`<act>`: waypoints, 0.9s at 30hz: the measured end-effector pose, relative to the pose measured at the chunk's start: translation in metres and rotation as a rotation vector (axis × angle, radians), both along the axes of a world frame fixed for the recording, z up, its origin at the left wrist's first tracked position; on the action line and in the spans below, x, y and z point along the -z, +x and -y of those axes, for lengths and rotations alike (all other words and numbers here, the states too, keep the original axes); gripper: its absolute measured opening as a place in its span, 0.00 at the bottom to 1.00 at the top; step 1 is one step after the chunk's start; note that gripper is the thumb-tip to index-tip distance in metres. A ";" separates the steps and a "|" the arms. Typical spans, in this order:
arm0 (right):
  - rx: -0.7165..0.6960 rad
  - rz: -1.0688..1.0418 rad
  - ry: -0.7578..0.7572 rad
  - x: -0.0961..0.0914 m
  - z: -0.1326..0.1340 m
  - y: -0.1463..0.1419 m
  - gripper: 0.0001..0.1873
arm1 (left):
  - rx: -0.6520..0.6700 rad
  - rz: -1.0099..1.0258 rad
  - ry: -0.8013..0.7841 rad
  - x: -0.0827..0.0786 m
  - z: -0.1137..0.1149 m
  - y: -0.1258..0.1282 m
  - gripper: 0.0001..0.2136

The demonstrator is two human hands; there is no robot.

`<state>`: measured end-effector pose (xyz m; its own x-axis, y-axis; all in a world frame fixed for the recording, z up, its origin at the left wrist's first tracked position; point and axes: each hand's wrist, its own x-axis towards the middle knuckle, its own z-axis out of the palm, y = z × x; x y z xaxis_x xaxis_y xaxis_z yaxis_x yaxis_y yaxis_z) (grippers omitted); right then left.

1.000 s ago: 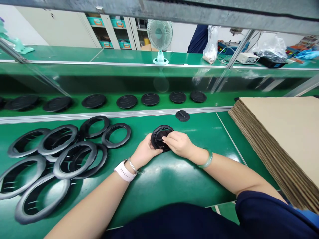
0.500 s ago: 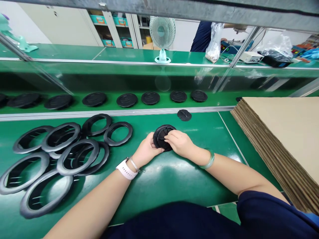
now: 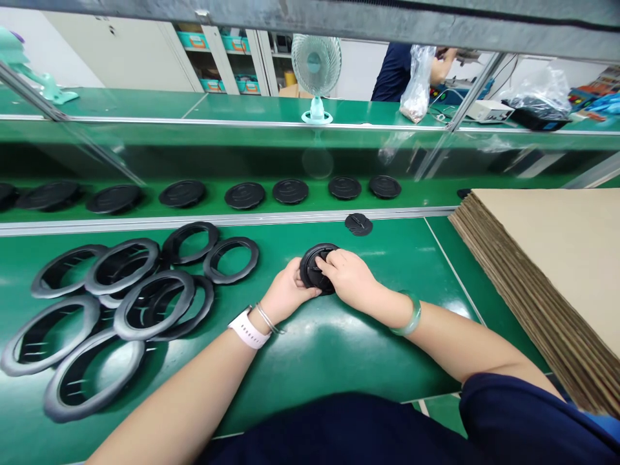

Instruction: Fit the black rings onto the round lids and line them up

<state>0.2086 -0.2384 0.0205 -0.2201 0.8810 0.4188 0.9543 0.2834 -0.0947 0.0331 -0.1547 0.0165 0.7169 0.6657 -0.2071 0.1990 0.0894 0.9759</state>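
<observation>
My left hand (image 3: 287,289) grips the left rim of a round black plastic part (image 3: 314,276), thumb along its lower edge and fingers around the far side. The part is tilted, its ribbed inner face turned up. My right hand (image 3: 356,276) reaches in from the right, its fingers bent and pressed together at the middle of that face. Those fingers cover part of the face, so any small piece between them is hidden. Just beyond, a small pile of thin black discs (image 3: 359,224) lies on the green table (image 3: 310,361).
Several black rings (image 3: 231,260) lie heaped at the left. Behind a metal rail, round black parts (image 3: 290,190) sit in a row on a green strip. Stacked cardboard sheets (image 3: 547,258) fill the right side. A fan (image 3: 316,71) and a co-worker's arm (image 3: 440,68) are at the back.
My right hand has shifted over the round part, its fingers bending further across the face. The row behind the rail has moved slightly left. The co-worker's forearm has come into view.
</observation>
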 end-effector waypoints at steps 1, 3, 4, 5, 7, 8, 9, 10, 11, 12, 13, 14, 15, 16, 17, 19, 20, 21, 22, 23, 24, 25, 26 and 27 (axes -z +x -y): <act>-0.004 -0.035 0.008 -0.001 0.001 0.000 0.15 | -0.004 0.007 -0.007 0.001 0.000 0.000 0.29; 0.010 -0.153 0.068 -0.003 0.002 0.002 0.14 | -0.021 0.024 -0.021 0.003 -0.001 0.000 0.29; 0.044 -0.237 0.111 -0.004 0.003 0.003 0.15 | -0.029 0.035 -0.027 0.004 -0.001 0.000 0.29; 0.095 -0.333 0.148 -0.003 0.003 0.005 0.17 | -0.032 0.044 -0.028 0.005 -0.002 0.000 0.29; 0.195 -0.532 0.145 0.000 0.000 0.009 0.20 | -0.025 0.041 -0.016 0.006 -0.001 0.000 0.28; 0.223 -0.629 0.099 0.003 -0.002 0.011 0.20 | -0.016 0.034 -0.009 0.005 -0.001 -0.001 0.28; 0.234 -0.718 0.034 0.007 -0.005 0.014 0.18 | -0.004 0.024 0.002 0.005 -0.001 -0.001 0.29; 0.229 -0.794 -0.032 0.011 -0.008 0.016 0.16 | 0.004 0.014 0.016 0.005 0.000 -0.002 0.30; 0.221 -0.857 -0.085 0.014 -0.011 0.017 0.13 | 0.009 0.009 0.031 0.004 0.000 -0.002 0.32; 0.218 -0.905 -0.116 0.016 -0.013 0.018 0.11 | 0.010 0.009 0.048 0.003 0.000 -0.003 0.34; 0.220 -0.941 -0.126 0.018 -0.014 0.019 0.09 | 0.007 0.012 0.068 0.002 0.000 -0.003 0.36; 0.222 -0.968 -0.122 0.019 -0.015 0.019 0.08 | 0.004 0.015 0.091 0.002 0.000 -0.004 0.37; 0.222 -0.992 -0.112 0.019 -0.015 0.018 0.08 | 0.005 0.018 0.113 0.001 0.001 -0.004 0.37; 0.220 -1.013 -0.100 0.018 -0.015 0.017 0.08 | 0.011 0.015 0.139 0.001 0.000 -0.004 0.36; 0.217 -1.032 -0.085 0.017 -0.014 0.016 0.08 | 0.021 0.007 0.170 0.000 0.000 -0.004 0.33; 0.212 -1.047 -0.055 0.016 -0.013 0.014 0.08 | 0.037 -0.021 0.244 0.000 0.000 -0.004 0.28; 0.217 -1.042 -0.041 0.016 -0.013 0.013 0.08 | 0.040 -0.036 0.281 -0.001 0.001 -0.003 0.26; 0.231 -1.032 -0.029 0.015 -0.013 0.012 0.07 | 0.037 -0.048 0.313 -0.001 0.001 -0.003 0.24; 0.251 -1.020 -0.024 0.015 -0.013 0.012 0.07 | 0.033 -0.056 0.336 -0.001 0.001 -0.002 0.23; 0.271 -1.014 -0.030 0.016 -0.013 0.012 0.07 | 0.026 -0.066 0.353 -0.002 0.001 -0.001 0.22; 0.285 -1.023 -0.047 0.015 -0.014 0.012 0.07 | 0.017 -0.079 0.367 -0.002 0.001 -0.001 0.21; 0.282 -1.049 -0.084 0.015 -0.014 0.013 0.07 | 0.006 -0.096 0.378 -0.002 0.001 -0.001 0.21; 0.252 -1.093 -0.136 0.014 -0.014 0.013 0.09 | -0.007 -0.113 0.383 -0.003 0.000 0.000 0.20; 0.196 -1.146 -0.198 0.013 -0.014 0.014 0.11 | -0.020 -0.127 0.384 -0.003 0.000 -0.001 0.19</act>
<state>0.2228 -0.2247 0.0074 0.3422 0.9298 0.1358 0.3094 0.0250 -0.9506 0.0325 -0.1547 0.0195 0.6881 0.7251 -0.0264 0.3216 -0.2721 0.9069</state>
